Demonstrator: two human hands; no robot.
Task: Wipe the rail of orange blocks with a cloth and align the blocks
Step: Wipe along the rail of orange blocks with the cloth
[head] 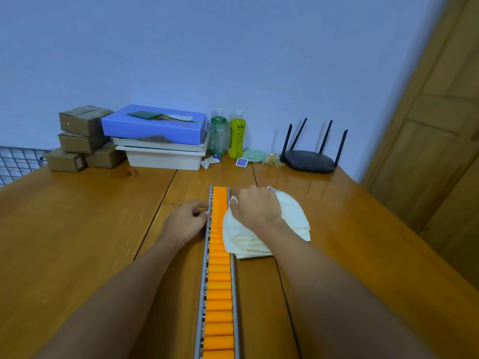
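Table (77,229): varnished wood, smooth, glossy. Rail (234,281): grey metal, dull sheen. Blocks (219,294): orange, matt. Cloth (293,216): pale, soft terry, folded. 4 boxes (83,123): brown cardboard, matt. 2 bottles (237,133): clear plastic. Router (308,160): black matt plastic.

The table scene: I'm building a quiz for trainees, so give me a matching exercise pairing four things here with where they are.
Things:
1. cloth
2. router
3. left hand
4. blue box

Places:
A. on the stacked white trays
B. against the rail's left side
C. under the right hand, right of the rail
D. back of the table, right of the bottles

Pairs: 1-C, 2-D, 3-B, 4-A
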